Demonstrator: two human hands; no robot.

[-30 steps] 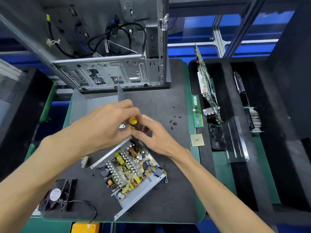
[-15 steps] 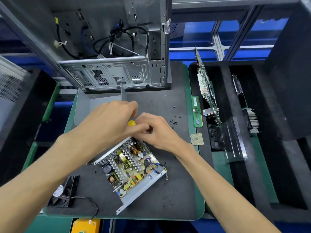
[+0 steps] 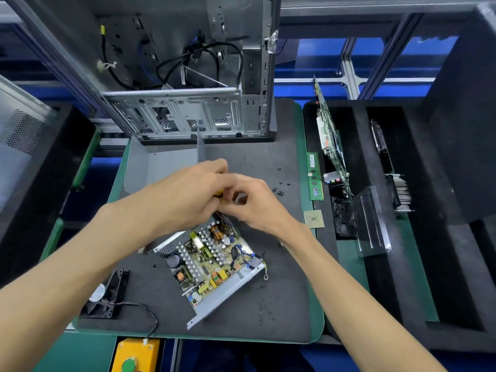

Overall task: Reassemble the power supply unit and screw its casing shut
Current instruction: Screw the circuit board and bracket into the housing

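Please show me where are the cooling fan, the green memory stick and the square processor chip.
cooling fan [image 3: 106, 294]: head view, on its black frame.
green memory stick [image 3: 314, 176]: head view, middle of the board.
square processor chip [image 3: 313, 218]: head view, centre of its top face.

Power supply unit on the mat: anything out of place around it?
The cooling fan lies detached at the mat's near left corner, its lead trailing off the edge. Loose screws lie scattered right of the hands.

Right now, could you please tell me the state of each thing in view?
Silver power supply unit: open, circuit board exposed.
Grey metal cover: off, behind the hands.
Black fan: detached, lying loose.
Black screws: loose on mat.
Left hand: grips yellow-handled tool.
Right hand: fingers curled, contents hidden.
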